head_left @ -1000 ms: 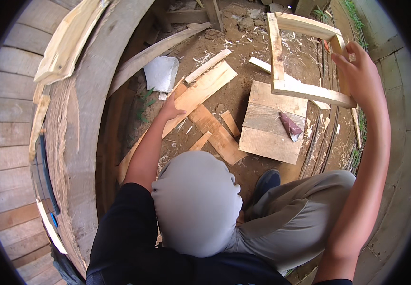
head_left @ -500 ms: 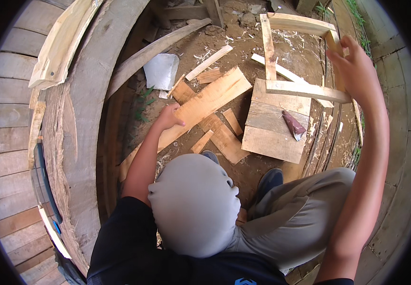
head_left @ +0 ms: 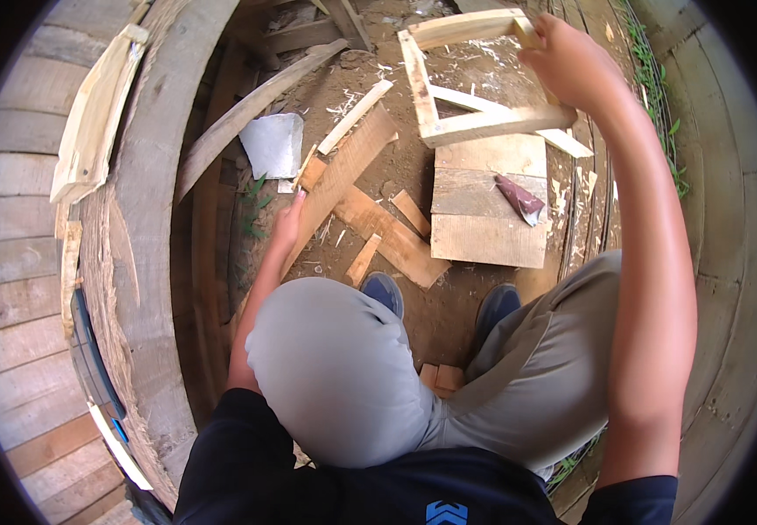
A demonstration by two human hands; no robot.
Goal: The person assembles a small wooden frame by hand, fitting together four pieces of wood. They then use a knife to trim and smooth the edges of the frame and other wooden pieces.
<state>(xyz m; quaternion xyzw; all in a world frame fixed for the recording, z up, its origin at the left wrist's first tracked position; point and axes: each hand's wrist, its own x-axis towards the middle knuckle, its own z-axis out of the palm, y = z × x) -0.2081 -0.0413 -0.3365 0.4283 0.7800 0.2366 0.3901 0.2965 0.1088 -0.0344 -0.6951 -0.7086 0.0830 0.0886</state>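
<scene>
At the far left there is a wall of planks, and beside it a big rough beam with a pale chunk of wood on it. Next comes a gray bent plank, and then a whitish flat slab with green leaves just below it.

The left arm reaches up from the bottom, past the knee, nearly straight. The left hand has its thumb pointing up, and its grip is closed on the edge of a long brown board (most of the fingers are hidden, so I can't see how they curl). The board slants up to the right, with its top end near a thin pale stick.

Under and beside it, on the dirt floor, are a flat board and two little wood bits. To the right is a square panel made of three planks, and a dark red rolled-up sheet lies on it.

Just above the panel is a four-sided wood frame, tipped a bit. The right arm stretches far up, with its wrist bent to the left. The right hand curls its fingers down over the frame's right side, its grip holding that bar
</scene>
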